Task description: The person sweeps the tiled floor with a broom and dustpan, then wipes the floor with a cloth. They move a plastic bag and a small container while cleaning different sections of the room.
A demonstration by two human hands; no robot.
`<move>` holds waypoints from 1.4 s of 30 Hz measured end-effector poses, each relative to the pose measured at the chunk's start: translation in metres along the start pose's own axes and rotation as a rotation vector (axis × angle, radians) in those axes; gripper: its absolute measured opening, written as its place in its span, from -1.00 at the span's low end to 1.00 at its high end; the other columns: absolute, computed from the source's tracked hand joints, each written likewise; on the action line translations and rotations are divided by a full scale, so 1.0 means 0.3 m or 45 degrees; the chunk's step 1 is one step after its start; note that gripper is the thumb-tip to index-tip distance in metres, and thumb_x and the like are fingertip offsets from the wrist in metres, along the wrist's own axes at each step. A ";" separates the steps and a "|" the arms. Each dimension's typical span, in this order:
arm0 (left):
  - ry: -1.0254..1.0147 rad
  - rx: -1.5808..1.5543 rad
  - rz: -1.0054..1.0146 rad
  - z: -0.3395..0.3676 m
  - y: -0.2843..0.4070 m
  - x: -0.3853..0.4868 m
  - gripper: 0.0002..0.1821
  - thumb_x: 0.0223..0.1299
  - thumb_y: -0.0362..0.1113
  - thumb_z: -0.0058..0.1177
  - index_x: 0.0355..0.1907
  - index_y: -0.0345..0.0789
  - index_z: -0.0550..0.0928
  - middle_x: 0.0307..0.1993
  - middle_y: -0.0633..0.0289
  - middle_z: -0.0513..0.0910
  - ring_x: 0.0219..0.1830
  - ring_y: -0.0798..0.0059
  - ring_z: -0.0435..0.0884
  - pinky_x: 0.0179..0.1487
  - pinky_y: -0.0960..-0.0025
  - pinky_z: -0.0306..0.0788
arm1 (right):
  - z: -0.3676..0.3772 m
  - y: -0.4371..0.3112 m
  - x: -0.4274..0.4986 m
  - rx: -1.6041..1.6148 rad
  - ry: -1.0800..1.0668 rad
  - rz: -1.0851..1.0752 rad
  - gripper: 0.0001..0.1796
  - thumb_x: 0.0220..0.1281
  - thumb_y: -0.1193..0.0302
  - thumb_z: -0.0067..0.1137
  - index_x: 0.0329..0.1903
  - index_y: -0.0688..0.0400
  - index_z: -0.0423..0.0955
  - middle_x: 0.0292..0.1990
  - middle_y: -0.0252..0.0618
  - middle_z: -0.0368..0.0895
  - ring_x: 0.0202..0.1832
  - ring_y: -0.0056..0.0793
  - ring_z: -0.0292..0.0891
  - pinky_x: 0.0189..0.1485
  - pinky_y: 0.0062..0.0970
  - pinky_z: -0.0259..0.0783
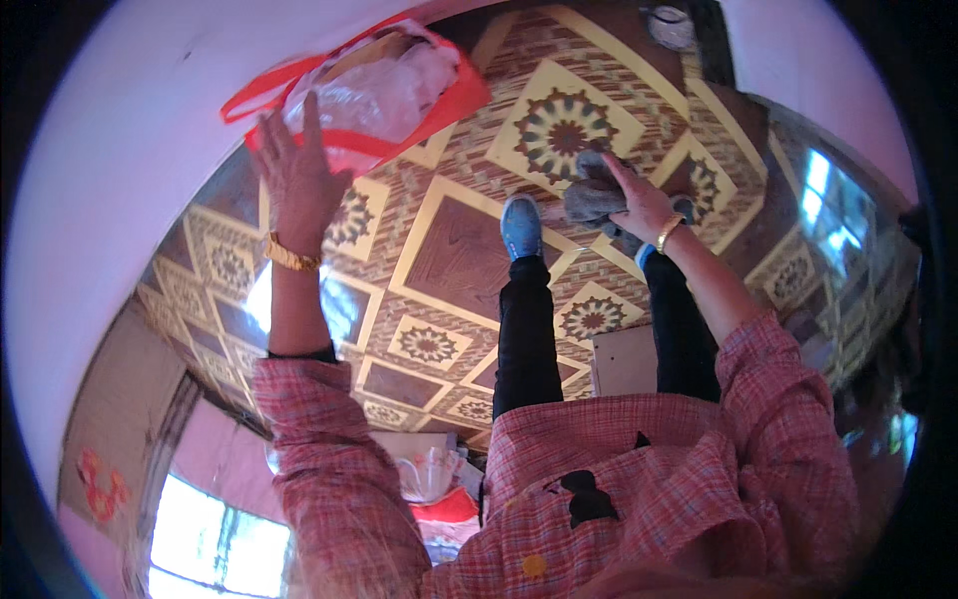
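Observation:
My left hand point(299, 180), fingers spread, is at the near edge of a red and white bag point(456, 90) by the wall; whether it touches the bag I cannot tell. Crumpled clear plastic point(389, 93) fills the bag's open top, with something tan partly hidden behind it. My right hand point(644, 202) holds a bunched grey cloth point(595, 191) above the floor, its index finger lying along the top. The cloth hangs just ahead of my right shoe, which it partly hides. My blue left shoe point(522, 224) rests on the floor between the hands.
Patterned glossy tiles point(464, 239) cover the floor and reflect window light. A pale wall point(150, 135) runs along the left behind the bag. At the far top stands a small round container point(670, 28) beside a dark post. Behind me are a clear plastic pitcher point(426, 475) and a bright window point(217, 539).

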State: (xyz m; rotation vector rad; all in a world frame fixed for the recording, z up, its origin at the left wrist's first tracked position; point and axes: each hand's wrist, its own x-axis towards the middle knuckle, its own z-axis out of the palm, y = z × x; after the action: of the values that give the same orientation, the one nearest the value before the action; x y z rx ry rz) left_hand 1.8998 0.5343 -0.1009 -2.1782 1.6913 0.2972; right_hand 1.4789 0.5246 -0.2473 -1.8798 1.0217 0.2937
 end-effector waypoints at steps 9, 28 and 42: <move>0.447 0.111 -0.018 0.158 -0.186 0.150 -0.08 -0.17 -0.29 0.21 0.34 0.02 0.12 0.20 0.00 0.26 0.23 0.08 0.27 0.13 0.00 0.23 | -0.066 0.144 -0.107 -0.071 0.310 0.210 -0.27 -0.19 0.45 0.27 0.17 0.00 0.24 -0.04 -0.09 0.41 0.01 -0.06 0.40 0.03 -0.23 0.38; -0.246 -1.269 -0.659 0.052 0.039 -1.030 -0.82 0.18 -0.40 -0.17 -0.27 -0.46 0.49 -0.34 0.08 0.45 -0.28 0.24 0.41 -0.20 0.32 0.30 | -0.160 0.443 0.579 0.049 0.937 0.212 -0.19 -0.11 0.23 0.34 0.22 0.23 0.21 0.01 0.05 0.49 0.08 -0.05 0.40 0.14 -0.29 0.31; -0.417 -1.895 -1.617 0.227 0.293 -1.423 -0.78 0.15 -0.31 -0.18 -0.50 -0.35 0.53 -0.62 0.34 0.49 -0.54 0.58 0.39 -0.42 0.48 0.23 | 0.292 -0.401 1.066 -0.536 0.141 -0.542 -0.63 0.07 0.37 -0.02 0.00 -0.11 0.47 0.22 -0.50 0.30 0.11 -0.21 0.35 0.05 -0.25 0.39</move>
State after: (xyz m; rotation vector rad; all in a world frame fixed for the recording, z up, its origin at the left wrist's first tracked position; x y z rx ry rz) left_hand 1.7085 0.9222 -0.0136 -3.1669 -0.6646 1.6621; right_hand 1.7871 0.4530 -0.4030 -2.4607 0.6341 0.1604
